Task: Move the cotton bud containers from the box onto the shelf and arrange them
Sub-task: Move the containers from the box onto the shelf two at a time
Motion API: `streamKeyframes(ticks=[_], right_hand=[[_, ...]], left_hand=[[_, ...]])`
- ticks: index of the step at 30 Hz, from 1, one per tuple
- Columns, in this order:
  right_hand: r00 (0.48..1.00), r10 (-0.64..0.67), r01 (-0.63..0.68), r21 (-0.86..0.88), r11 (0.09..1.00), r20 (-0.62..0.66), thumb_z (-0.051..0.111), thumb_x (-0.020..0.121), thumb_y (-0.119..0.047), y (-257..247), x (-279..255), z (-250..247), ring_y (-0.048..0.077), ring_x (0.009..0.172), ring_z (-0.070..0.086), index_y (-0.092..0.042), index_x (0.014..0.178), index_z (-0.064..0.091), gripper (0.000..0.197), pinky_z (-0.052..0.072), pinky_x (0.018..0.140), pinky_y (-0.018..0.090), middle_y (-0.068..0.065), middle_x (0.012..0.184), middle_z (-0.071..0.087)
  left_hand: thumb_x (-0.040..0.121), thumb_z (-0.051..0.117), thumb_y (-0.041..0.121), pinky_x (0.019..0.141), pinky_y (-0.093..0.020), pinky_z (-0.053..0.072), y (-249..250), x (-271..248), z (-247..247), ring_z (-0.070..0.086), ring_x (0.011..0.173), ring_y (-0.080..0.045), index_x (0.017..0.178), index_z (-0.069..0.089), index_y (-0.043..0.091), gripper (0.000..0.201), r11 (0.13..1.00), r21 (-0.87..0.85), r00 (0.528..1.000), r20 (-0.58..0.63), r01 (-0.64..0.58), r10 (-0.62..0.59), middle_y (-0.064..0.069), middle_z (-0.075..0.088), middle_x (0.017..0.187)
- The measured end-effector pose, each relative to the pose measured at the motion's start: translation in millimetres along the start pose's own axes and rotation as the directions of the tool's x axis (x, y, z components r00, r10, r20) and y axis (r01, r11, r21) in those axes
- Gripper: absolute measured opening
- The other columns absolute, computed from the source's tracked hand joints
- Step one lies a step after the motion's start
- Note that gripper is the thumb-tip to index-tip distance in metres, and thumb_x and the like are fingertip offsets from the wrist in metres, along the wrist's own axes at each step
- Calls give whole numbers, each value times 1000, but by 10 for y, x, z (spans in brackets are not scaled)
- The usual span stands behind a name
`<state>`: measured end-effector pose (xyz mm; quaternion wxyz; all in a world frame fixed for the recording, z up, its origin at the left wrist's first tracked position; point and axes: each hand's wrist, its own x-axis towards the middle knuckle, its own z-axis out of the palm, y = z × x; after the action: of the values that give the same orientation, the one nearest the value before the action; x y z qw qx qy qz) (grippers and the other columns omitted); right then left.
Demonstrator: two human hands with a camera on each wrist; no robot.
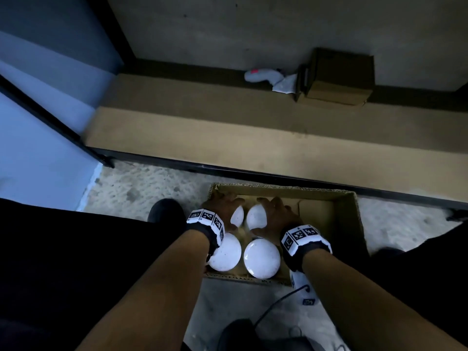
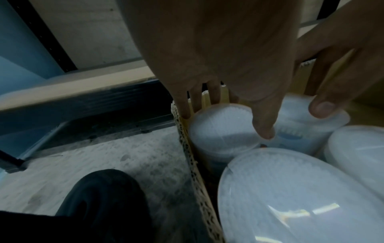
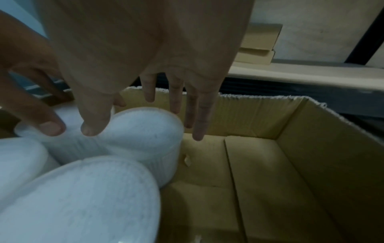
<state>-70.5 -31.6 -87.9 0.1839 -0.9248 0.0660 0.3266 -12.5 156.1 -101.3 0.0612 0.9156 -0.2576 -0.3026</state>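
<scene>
An open cardboard box (image 1: 349, 224) stands on the floor and holds several round white cotton bud containers. My left hand (image 1: 222, 206) grips the far-left container (image 2: 220, 131). Its fingers (image 2: 185, 113) go down between that container and the box wall, and its thumb presses the other side. My right hand (image 1: 278, 214) lies over the far-right container (image 3: 141, 139). The thumb rests on the lid, while the straight fingers (image 3: 197, 131) hang past its far edge. Two more containers (image 1: 226, 254) (image 1: 262, 258) stand at the near side.
The low wooden shelf (image 1: 228, 133) runs just beyond the box, with a black front edge. On it at the back right sit a small cardboard box (image 1: 339, 77) and a white bundle (image 1: 268, 77). The box's right half (image 3: 270, 180) holds nothing. A cable (image 1: 278, 305) lies near my feet.
</scene>
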Motion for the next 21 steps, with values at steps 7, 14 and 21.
streamKeyframes(ticks=[7, 14, 21], right_hand=[[999, 32, -32, -20, 999, -6, 71, 69, -61, -53, 66, 104, 37, 130, 35, -37, 150, 21, 98, 45, 98, 49, 6, 150, 21], [998, 32, -34, -37, 999, -59, 70, 69, -57, -57, 70, 162, 35, 124, 40, -39, 145, 27, 89, 49, 90, 44, 5, 147, 26], [999, 13, -14, -38, 999, -50, 70, 71, -58, -7, -68, 47, 36, 128, 37, -37, 145, 25, 89, 48, 95, 49, 5, 148, 22]], left_hand=[[66, 72, 54, 96, -43, 49, -10, 31, 45, 49, 125, -29, 135, 38, 38, 79, 999, -37, 1000, -13, 2, -3, 5, 32, 147], [67, 77, 44, 91, -42, 52, -13, 27, 25, 54, 120, -28, 135, 39, 35, 79, 998, -61, 1000, -10, 15, -15, 5, 29, 147], [70, 76, 48, 98, -40, 49, 52, -55, -85, 51, 126, -23, 138, 38, 36, 79, 996, -74, 998, -49, -48, 45, 6, 35, 147]])
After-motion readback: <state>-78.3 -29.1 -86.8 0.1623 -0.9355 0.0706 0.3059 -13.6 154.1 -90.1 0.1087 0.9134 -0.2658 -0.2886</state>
